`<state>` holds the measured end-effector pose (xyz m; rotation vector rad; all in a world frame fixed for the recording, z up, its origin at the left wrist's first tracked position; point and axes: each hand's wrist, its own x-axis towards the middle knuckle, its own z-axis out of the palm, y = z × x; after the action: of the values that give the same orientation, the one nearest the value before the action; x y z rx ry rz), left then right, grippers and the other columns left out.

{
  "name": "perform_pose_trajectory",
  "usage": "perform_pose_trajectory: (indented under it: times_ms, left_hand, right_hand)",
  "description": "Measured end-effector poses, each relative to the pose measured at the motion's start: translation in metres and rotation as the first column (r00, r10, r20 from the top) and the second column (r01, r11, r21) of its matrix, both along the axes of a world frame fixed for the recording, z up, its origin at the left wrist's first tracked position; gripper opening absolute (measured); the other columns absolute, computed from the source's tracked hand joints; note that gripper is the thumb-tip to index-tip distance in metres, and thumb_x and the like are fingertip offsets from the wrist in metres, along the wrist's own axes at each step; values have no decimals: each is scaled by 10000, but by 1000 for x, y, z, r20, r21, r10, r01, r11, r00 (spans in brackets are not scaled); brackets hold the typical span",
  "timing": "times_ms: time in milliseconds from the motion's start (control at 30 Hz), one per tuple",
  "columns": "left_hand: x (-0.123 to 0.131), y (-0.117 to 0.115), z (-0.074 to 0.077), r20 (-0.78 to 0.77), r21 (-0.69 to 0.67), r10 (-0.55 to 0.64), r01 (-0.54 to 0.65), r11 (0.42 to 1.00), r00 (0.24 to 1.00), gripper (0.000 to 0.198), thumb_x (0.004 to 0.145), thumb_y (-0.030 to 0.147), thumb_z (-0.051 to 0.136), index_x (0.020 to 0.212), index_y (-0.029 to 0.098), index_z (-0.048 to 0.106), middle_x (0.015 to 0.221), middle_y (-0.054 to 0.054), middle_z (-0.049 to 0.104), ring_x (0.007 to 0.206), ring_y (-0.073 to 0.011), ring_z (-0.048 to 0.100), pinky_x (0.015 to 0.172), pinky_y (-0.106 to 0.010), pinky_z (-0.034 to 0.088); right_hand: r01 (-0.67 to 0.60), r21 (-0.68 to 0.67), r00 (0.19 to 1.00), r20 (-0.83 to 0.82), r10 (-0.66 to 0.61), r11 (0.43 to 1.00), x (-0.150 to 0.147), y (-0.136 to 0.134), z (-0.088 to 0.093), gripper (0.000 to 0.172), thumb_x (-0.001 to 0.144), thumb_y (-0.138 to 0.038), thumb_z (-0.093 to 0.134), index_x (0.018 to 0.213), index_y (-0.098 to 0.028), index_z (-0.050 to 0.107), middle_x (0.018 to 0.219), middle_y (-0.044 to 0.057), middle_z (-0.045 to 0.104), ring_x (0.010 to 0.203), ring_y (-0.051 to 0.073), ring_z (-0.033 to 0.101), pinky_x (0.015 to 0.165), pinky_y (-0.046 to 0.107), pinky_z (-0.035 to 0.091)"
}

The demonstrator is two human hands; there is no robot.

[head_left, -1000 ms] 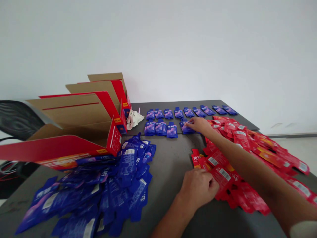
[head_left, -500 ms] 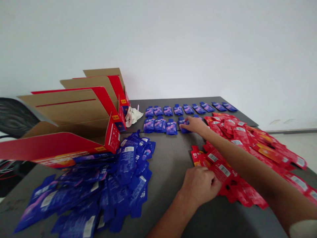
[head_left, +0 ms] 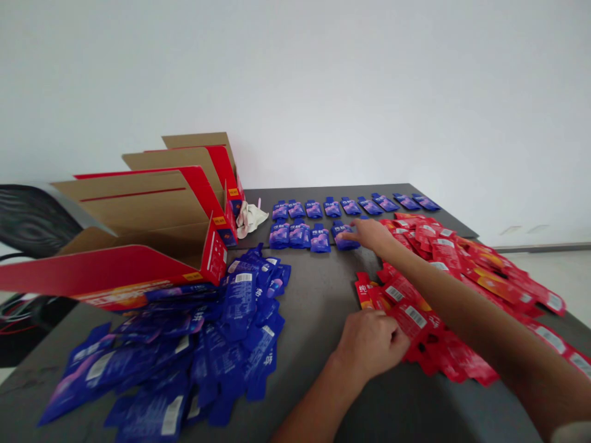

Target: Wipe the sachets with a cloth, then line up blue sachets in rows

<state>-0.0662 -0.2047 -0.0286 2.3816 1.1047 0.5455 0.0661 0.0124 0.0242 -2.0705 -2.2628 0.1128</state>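
Note:
My right arm reaches across from the lower right, and my right hand (head_left: 369, 236) lies over a blue sachet (head_left: 344, 237) at the end of a short second row. Whether its fingers grip that sachet is hard to see. Above it runs a long row of small blue sachets (head_left: 351, 206). My left hand (head_left: 369, 342) is at the near end of a heap of red sachets (head_left: 443, 344), its fingers curled on a red sachet (head_left: 409, 317). A larger heap of blue sachets (head_left: 231, 344) lies to the left of both hands.
An opened red-and-cardboard box (head_left: 138, 246) leans at the left of the dark grey table (head_left: 314, 326). A crumpled white cloth (head_left: 252, 219) sits beside it. A black chair back (head_left: 32, 221) shows further left, and a white wall stands behind the table.
My right hand has shifted slightly right over the blue sachet. My left hand has barely moved, and the whole view has tilted a little.

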Motion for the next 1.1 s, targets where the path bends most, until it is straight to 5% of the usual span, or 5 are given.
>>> perform_pose_trajectory:
  times_ms: [167,300,500,800,1100]
  left_hand:
    - [-1,1,1,-10,-3,-16,16,1000,1000,233,969,320,604,868,193,772,911,-53,800,850,-208,750,765,-288,563]
    - [-2,3,1,-31,16,-63,64,998,998,317,1014,378,559,873,184,766,939,-61,804,877,-213,756,715,-285,525]
    - [-15,-8,9,-69,16,-160,162,987,985,337,1006,394,551,825,185,744,915,-41,802,869,-209,752,597,-300,402]
    - [-60,-66,4,30,4,-105,105,995,994,259,949,381,642,796,196,741,906,-11,800,859,-168,747,582,-289,359]
    - [-82,-89,-26,145,32,-22,17,999,989,333,894,302,699,611,185,567,657,23,612,606,-95,550,554,-268,291]
  right_hand:
    - [-29,44,999,-14,30,999,12,-42,31,612,999,-686,600,1306,-179,752,1118,185,814,1076,351,765,857,368,535]
    - [-205,-16,952,-234,196,979,15,-103,47,512,1001,-661,566,1244,-261,774,944,50,837,703,234,772,674,319,543]
    - [-491,-48,819,-367,442,870,-3,-159,45,461,960,-619,621,1203,-277,814,929,48,847,785,282,801,671,361,609]
    - [-662,64,665,-409,625,747,-105,-151,-10,308,952,-472,716,1160,-260,799,1099,43,821,951,230,785,840,330,604]
    - [-396,142,843,-336,421,907,-140,-109,-40,420,1077,-359,503,1364,-121,697,1340,203,733,1187,290,717,1061,402,528]
